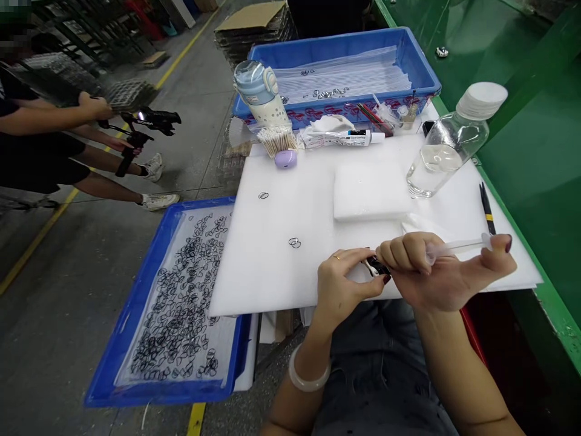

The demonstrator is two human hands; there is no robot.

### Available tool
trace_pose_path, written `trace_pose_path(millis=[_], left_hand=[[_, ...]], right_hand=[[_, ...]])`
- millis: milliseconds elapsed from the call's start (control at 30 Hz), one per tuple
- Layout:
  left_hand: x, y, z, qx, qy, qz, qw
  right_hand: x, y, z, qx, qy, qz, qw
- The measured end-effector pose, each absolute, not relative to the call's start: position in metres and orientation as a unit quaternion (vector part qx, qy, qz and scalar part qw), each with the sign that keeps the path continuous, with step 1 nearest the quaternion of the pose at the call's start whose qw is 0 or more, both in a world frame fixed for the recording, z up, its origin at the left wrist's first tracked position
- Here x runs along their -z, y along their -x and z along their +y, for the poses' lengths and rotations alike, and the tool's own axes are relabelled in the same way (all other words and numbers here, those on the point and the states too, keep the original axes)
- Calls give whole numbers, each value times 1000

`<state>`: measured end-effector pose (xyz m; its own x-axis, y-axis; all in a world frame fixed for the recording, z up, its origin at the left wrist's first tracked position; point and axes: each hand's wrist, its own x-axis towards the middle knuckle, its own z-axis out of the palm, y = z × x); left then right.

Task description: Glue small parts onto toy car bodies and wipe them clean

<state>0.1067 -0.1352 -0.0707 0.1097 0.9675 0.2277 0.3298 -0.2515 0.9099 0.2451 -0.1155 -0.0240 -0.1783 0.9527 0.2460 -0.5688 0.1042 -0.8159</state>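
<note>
At the near edge of the white foam board (272,266), my left hand (340,287) pinches a small black part with a whitish piece on it (374,265) between thumb and fingers. My right hand (438,278) is wrapped around a clear syringe (458,245), with the thumb at its plunger end. The syringe's tip is hidden by my fingers and seems directed at the small part; whether it touches cannot be made out. Two small dark wire loops, one nearer (295,243) and one farther (263,195), lie on the board to the left.
A white foam block (372,191), a clear bottle (447,145) and tweezers (487,209) lie beyond my hands. Farther back are cotton swabs (278,140), a tube (358,138) and a blue bin (426,72). A blue tray (113,363) of wire loops stands left. A person (40,121) holds a camera rig.
</note>
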Motion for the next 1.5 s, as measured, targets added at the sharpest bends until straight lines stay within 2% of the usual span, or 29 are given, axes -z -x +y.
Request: trace_pose_path(millis=[900,1033,1167,1200,1300,1333,1433,1500], left_hand=[[73,-106,-136,-440,-654,501,356],[74,-105,-135,-433,-658,501,357],[77,-98,-140,-401,-702,473,350],[78,-96,-141,-390,-715,469,343],[83,-91,-145,-353,-742,468,325],[85,-90,-146,-343,-748,467,323],[85,-94,-149,-324,-762,463,315],[83,-97,-150,-324,-768,459,306]], right_hand=[[21,-241,-126,-559,292,-435,642],[8,-238,-126,-553,275,-491,615],[4,-226,-86,-474,252,-511,671],[7,-224,-74,-456,289,-512,668],[19,-238,-54,-463,413,-539,570],[23,-248,-56,-439,428,-545,572],[34,-288,-76,-310,499,-517,622],[41,-312,-90,-220,612,-532,542]])
